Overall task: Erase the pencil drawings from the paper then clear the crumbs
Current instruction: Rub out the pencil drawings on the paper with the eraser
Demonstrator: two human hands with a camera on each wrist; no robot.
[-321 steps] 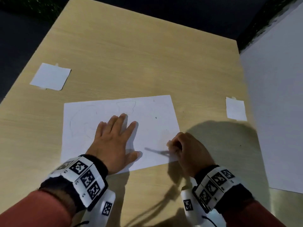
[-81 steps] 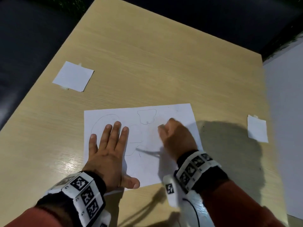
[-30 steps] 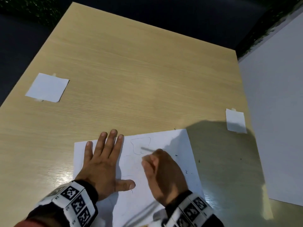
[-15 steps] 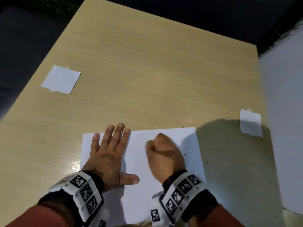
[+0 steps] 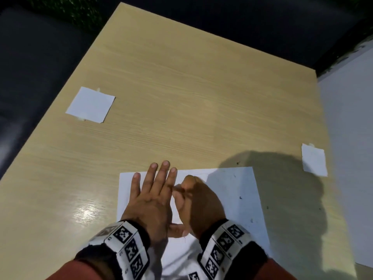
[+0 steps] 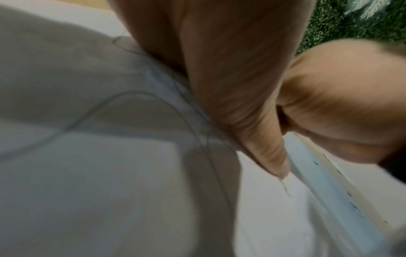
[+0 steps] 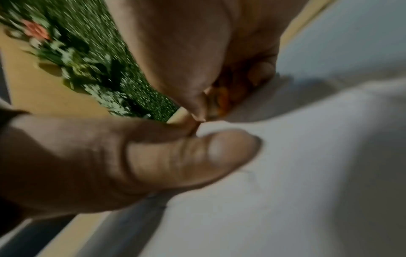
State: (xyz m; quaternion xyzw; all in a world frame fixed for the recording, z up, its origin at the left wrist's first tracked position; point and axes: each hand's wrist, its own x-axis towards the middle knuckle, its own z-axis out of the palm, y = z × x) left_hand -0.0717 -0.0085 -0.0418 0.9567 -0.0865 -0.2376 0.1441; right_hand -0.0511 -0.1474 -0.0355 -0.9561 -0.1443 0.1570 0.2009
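A white paper lies on the wooden table at its near edge. My left hand presses flat on the paper's left half, fingers straight. My right hand is curled tight beside the left index finger, its tips down on the sheet. It pinches a small orange-tinted eraser, mostly hidden by the fingers. Thin pencil lines run under the left palm. Dark crumbs dot the paper's right half.
A few crumbs lie on the table right of the paper. Small white taped squares sit at the left and right. A large white sheet borders the table's right side. Dark floor surrounds the far edges.
My right hand has slid left until it touches the left hand's index finger. The left hand stays flat on the paper. Fewer pencil lines show than several seconds ago.
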